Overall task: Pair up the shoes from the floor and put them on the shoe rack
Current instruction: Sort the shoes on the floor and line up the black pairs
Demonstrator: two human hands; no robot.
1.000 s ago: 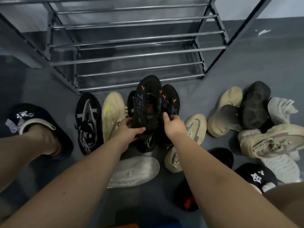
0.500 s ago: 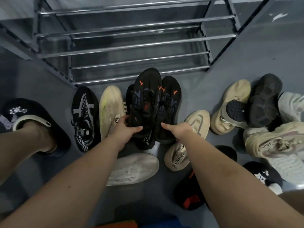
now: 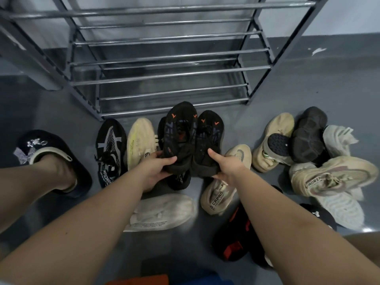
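Hands meet at the centre of the frame: the left hand (image 3: 153,168) grips the heel of one black sneaker (image 3: 181,136), the right hand (image 3: 228,165) grips the heel of its mate (image 3: 208,140), and the pair, each with small orange marks, is held side by side, toes aimed at the shoe rack (image 3: 170,74) that fills the upper half of the picture. Both grips are clamped on the heels, thumbs on top.

To my eye the pair is matched and only needs placing. It would go best with the toes kept level and together, carried forward over the lowest front rail and set down so each sole bridges two bars rather than slipping between them, then released together.

Other shoes lie on the floor below and around the hands: a black-and-white sneaker (image 3: 111,149) and a cream one (image 3: 140,140) to the left, a heap of beige shoes (image 3: 329,177) at the right edge.

Compared with half a second ago, the heels sit closer together and the rack looms larger and higher in the picture, so the view has tilted up toward it.
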